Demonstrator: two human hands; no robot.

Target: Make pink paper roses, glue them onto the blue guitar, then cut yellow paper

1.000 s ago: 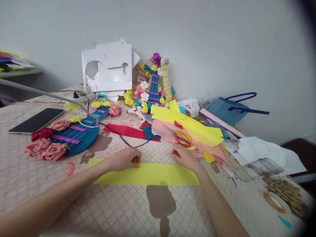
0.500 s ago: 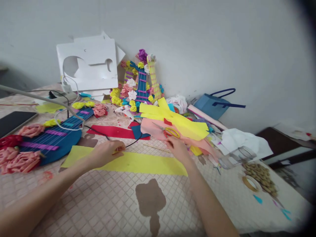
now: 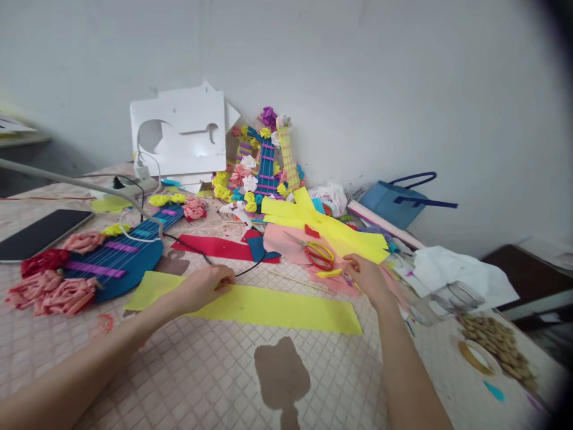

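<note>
My left hand (image 3: 206,288) is closed over the upper edge of a long yellow strip (image 3: 277,307) lying flat on the table. Its fingertips face away, so what they pinch is hidden. My right hand (image 3: 366,279) has curled fingers over pink paper (image 3: 284,240), just right of the scissors (image 3: 319,254). I cannot make out anything between these fingers. The scissors lie on the pink paper, their red and yellow handles toward my right hand. A small yellow scrap (image 3: 329,273) lies beside the handles. Thin sticks (image 3: 299,280) rest between my hands.
A blue paper guitar with flowers (image 3: 129,257) lies at left, near a dark tablet (image 3: 45,233). Behind are a red strip (image 3: 210,246), a glue gun (image 3: 237,212) and yellow sheets (image 3: 331,224). A glass jar (image 3: 461,297) and tape roll (image 3: 477,357) are at right.
My right hand has moved right, away from the scissor handles, which now show more fully. My left hand stays by the strip's upper edge. The whole view has shifted slightly.
</note>
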